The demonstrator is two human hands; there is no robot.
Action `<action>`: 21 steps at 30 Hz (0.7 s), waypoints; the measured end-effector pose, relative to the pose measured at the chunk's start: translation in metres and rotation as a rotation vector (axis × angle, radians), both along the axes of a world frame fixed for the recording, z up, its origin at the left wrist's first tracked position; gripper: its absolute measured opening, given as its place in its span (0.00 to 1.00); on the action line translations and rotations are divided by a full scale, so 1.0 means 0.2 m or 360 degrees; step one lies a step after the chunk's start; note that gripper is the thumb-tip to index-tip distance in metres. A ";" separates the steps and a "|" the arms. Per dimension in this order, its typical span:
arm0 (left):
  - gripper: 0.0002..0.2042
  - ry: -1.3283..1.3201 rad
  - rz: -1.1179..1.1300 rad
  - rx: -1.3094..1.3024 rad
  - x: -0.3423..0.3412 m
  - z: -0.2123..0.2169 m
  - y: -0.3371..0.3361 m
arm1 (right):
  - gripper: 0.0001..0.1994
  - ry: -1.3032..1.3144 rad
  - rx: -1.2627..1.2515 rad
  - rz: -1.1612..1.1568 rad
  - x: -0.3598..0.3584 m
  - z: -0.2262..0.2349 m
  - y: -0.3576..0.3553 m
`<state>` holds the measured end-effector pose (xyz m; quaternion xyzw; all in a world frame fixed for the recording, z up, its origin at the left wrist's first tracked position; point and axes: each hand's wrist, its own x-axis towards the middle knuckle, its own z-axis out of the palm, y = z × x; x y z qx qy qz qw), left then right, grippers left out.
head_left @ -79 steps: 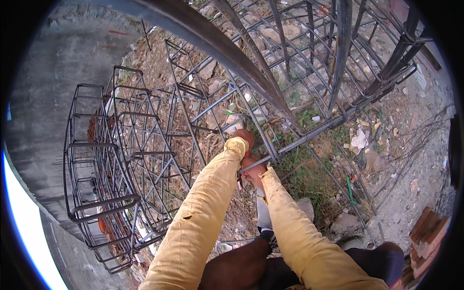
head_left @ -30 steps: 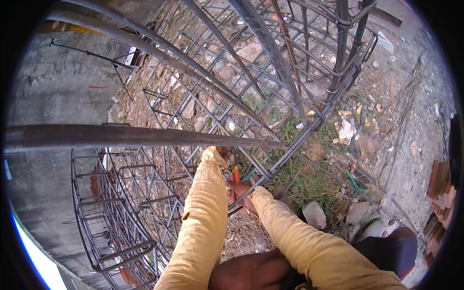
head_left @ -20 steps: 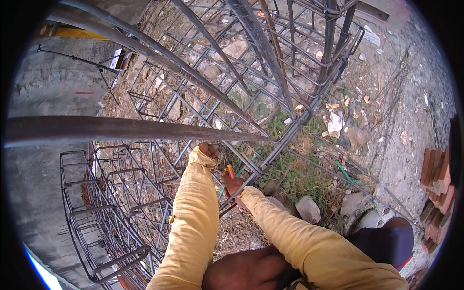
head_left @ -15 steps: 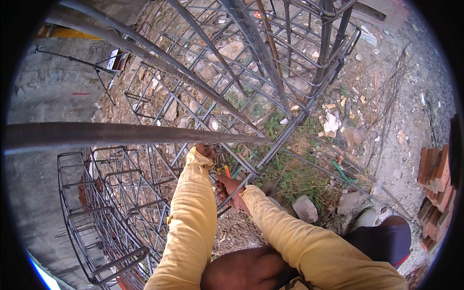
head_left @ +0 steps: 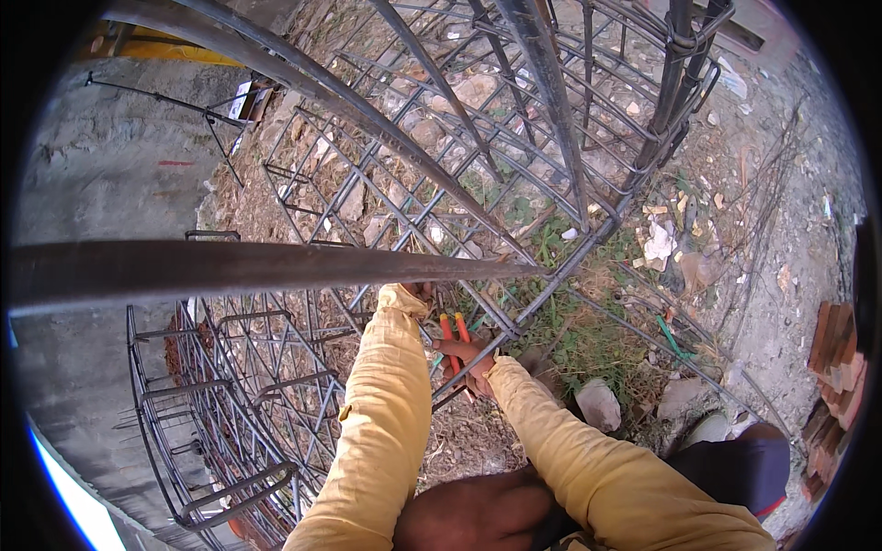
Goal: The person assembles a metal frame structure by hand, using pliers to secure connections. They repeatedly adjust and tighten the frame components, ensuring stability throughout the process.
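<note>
My right hand (head_left: 472, 360) is closed around a pair of pliers with orange-red handles (head_left: 461, 327). The handle ends point up past my fingers, a little apart, and the jaws are hidden. This hand is just left of a joint in the steel rebar grid (head_left: 507, 323). Further up and left, my left hand (head_left: 419, 290) reaches in among the bars. A thick rebar (head_left: 276, 264) crosses in front of it and hides most of the fingers, so what it holds does not show. Yellow sleeves cover both forearms.
Tall bars (head_left: 542, 83) rise from the grid toward me. A cage of bent stirrups (head_left: 262, 395) stands at left, beside a grey concrete wall (head_left: 110, 174). Stones (head_left: 598, 405) and weeds lie right of my hands. Stacked bricks (head_left: 834, 349) are at the far right.
The whole view has shifted, so everything sits further right and slightly lower. The pliers' handles show more and stand further apart. Both hands stay at about the same place on the grid.
</note>
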<state>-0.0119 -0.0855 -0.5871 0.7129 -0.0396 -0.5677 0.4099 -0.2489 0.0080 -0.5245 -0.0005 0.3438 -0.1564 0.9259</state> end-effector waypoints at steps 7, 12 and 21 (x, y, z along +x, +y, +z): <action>0.10 0.0154 -0.0003 -0.0204 0.04 -0.05 0.07 | 0.27 0.0495 -0.0417 -0.0157 0.04 0.03 0.00; 0.12 0.0109 -0.0137 -0.0121 0.05 -0.05 0.08 | 0.24 0.1673 -0.1720 -0.0262 0.16 -0.18 0.10; 0.14 0.0007 -0.0189 0.0096 -0.14 0.13 0.09 | 0.17 -0.0709 0.0464 -0.0548 -0.12 -0.08 -0.03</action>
